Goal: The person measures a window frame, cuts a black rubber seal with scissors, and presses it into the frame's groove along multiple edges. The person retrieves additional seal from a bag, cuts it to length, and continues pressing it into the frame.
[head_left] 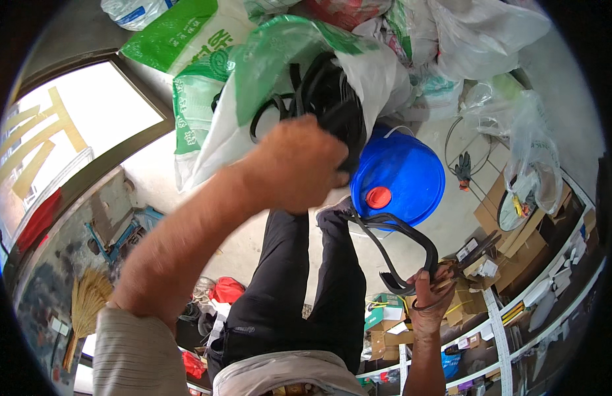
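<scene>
Left hand (299, 165) raised, fingers curled tight around a bundle of black rubber loops (326, 99); the bundle sits in the mouth of a white and green woven sack (253, 86), which leans against more sacks behind it. Left forearm runs down to a beige sleeve at the lower edge.

Right hand (428, 300) lower right, closed on one black rubber strip (395, 241) that arcs up and left from the fist toward the knee; a thin loop hangs by the fingers.

Between the hands: a blue plastic drum (405, 171) with a red cap (378, 197), standing on the floor. Dark trousers below. A straw broom (85, 307) lies far left. Cardboard boxes (510, 254) and white shelving to the right.
</scene>
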